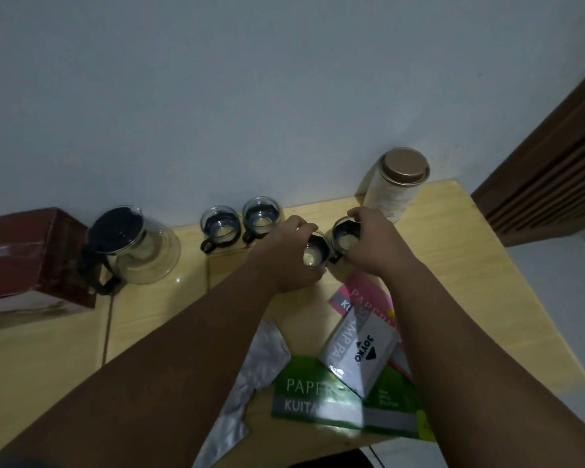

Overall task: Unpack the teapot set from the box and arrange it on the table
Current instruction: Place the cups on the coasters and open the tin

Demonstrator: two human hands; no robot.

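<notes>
1. At the far left of the desk (476, 271), the dark red box (24, 258) sits just beside the glass teapot (142, 251). A bump to the box could push the teapot over.
2. Next, the first cup (220, 228) and the second cup (260, 217) stand side by side near the wall. The left arm reaches past them, so a sideways swing could knock them down.
3. The left hand (289, 255) grips the third cup (314, 256) from above, with its fingers curled round the rim. The right hand (377, 243) grips the fourth cup (343, 236) the same way. I cannot tell if these cups rest on the desk or are lifted. They are very close together, and glass hitting glass could chip.
4. A tall tin (395, 187) stands just behind the right hand. A quick lift could tip it.
5. Paper packs (335, 396) lie under the right arm. A cup put down on them would wobble.
</notes>
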